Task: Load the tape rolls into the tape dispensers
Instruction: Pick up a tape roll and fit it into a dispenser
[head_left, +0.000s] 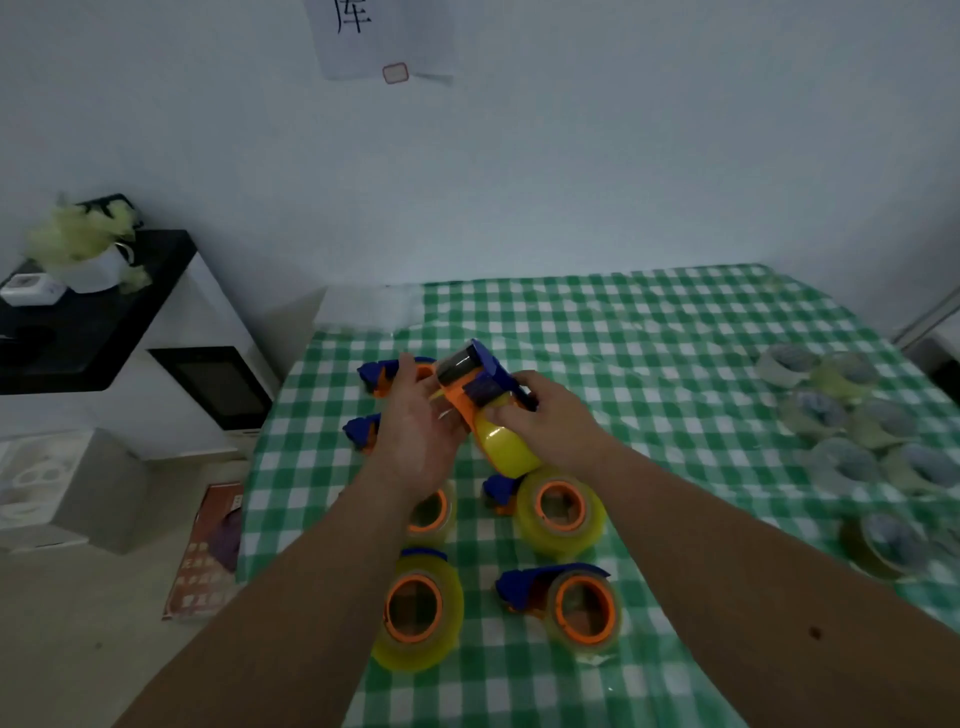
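Note:
Above the green checked table (649, 332) I hold a blue and orange tape dispenser (480, 379) with a yellow tape roll (506, 449) on its lower end. My left hand (421, 426) grips the dispenser's orange side. My right hand (550, 421) pinches its blue part and the top of the roll. Three loaded dispensers lie near me: one front left (418, 610), one front right (569, 605), one behind it (558, 506). A fourth (431, 512) is partly hidden under my left wrist. Two empty dispensers (379, 376) (363, 431) lie behind my left hand.
Several loose pale tape rolls (852, 421) sit at the table's right side. A white cabinet with a black top (104, 312) stands left of the table, with a grey box (78, 483) and a reddish booklet (208, 551) on the floor.

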